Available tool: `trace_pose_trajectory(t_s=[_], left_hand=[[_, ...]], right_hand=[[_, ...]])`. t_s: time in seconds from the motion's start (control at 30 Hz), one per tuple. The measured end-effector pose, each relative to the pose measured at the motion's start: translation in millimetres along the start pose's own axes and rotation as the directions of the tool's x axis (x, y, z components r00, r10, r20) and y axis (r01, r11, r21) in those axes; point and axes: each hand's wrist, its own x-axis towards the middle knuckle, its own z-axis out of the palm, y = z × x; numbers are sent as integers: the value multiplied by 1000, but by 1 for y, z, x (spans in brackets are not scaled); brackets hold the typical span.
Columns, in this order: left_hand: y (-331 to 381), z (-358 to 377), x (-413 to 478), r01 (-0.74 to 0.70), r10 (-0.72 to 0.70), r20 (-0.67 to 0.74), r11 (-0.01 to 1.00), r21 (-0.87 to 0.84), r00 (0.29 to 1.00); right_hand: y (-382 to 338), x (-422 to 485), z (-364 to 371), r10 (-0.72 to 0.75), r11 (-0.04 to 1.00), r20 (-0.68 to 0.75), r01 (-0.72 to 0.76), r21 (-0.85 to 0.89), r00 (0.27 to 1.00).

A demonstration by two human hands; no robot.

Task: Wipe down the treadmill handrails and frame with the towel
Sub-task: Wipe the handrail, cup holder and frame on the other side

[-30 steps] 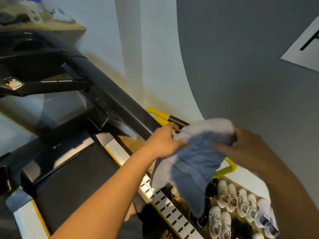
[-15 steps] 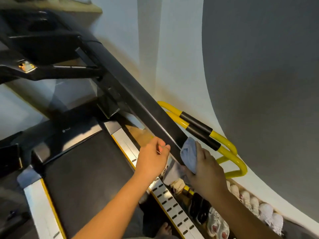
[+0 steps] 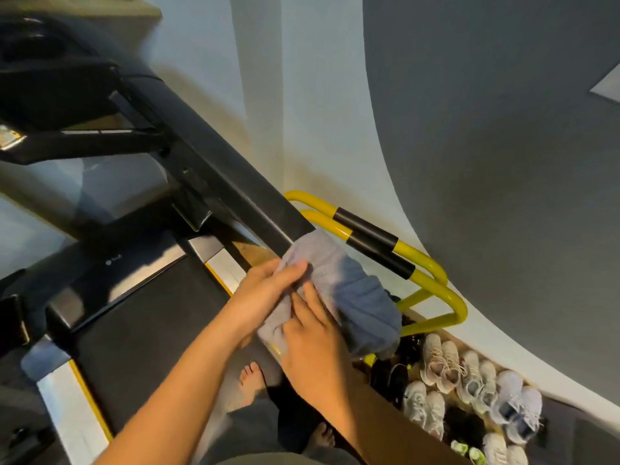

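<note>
A grey-blue towel (image 3: 349, 293) is draped over the near end of the treadmill's black right handrail (image 3: 231, 182), covering it. My left hand (image 3: 265, 293) holds the towel's inner side, thumb and fingers closed on the cloth. My right hand (image 3: 312, 337) lies on the towel just below, fingers spread and pressing the cloth against the rail. The rail's end under the towel is hidden. The black running belt (image 3: 134, 330) lies to the left, with silver side rails.
A yellow tube guard with black bands (image 3: 426, 273) stands just right of the towel, against the wall. Several pairs of sneakers (image 3: 469, 380) lie on the floor at lower right. My bare feet (image 3: 250, 384) stand on the treadmill deck. The console (image 3: 50, 78) is at upper left.
The towel went from bunched in my right hand beside the rail to spread over the rail's end. My left hand moved onto the cloth, and both hands now lie on it.
</note>
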Motion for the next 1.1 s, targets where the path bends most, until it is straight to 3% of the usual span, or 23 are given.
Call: trace_pose_trajectory(t_s=[0.03,0.1,0.13,0.17,0.23,0.3,0.37,0.47,0.5,0.57,0.63,0.67,0.73,0.77,0.83,0.87,0.93,0.97,1.03,1.1], left_hand=[[-4,-13,-1,-25,26,-11,997,71,1000],[-14,-33,1,-67,93,-140,981,183,986],[-21,-40,1,-54,98,-202,976,213,975],[-30,-45,3,-25,90,-247,967,254,965],[-46,-52,6,40,64,-295,942,334,953],[-63,-54,8,96,21,-300,925,368,954],[-66,-49,7,140,14,-307,870,474,952],[-48,-38,2,22,279,-383,784,620,881],[-39,-34,2,-78,411,-336,722,687,847],[-17,-27,3,-240,585,-69,434,868,808],[2,-19,8,-348,591,174,193,917,788],[10,-16,12,-392,564,238,169,904,791],[21,-10,13,-483,528,300,251,839,794],[27,-7,9,-544,529,312,367,754,789],[44,0,-7,-600,542,258,712,366,800],[54,2,-16,-568,540,211,816,106,815],[67,3,-26,-451,517,182,838,-306,837],[69,3,-26,-363,481,216,830,-423,850],[67,3,-23,-222,385,276,850,-477,881],[54,9,-17,-190,300,276,912,-363,913]], right_hand=[[-4,0,-2,-14,1000,98,12,18,995],[0,0,-21,-63,940,188,-5,342,980],[4,1,-35,-30,867,149,-48,496,988],[15,6,-48,68,832,103,-113,542,992],[49,19,-54,244,881,-12,-217,420,970],[77,31,-47,338,897,107,-354,264,935],[85,33,-31,354,901,207,-392,186,912],[81,19,-18,295,944,83,-304,130,952],[79,15,-18,263,953,6,-261,155,965],[75,11,-25,223,948,-117,-187,257,968],[68,14,-48,245,905,-94,-193,378,965],[66,17,-65,245,885,-50,-202,420,968],[66,22,-108,200,846,-62,-140,515,978],[67,24,-131,186,820,-135,-78,567,973],[71,25,-166,215,752,-268,17,659,939],[74,24,-177,243,691,-309,60,721,919],[79,25,-186,344,548,-317,85,832,884],[81,26,-188,382,515,-314,82,853,869],[87,28,-183,430,502,-318,69,862,845],[92,32,-168,498,471,-300,37,881,813]])
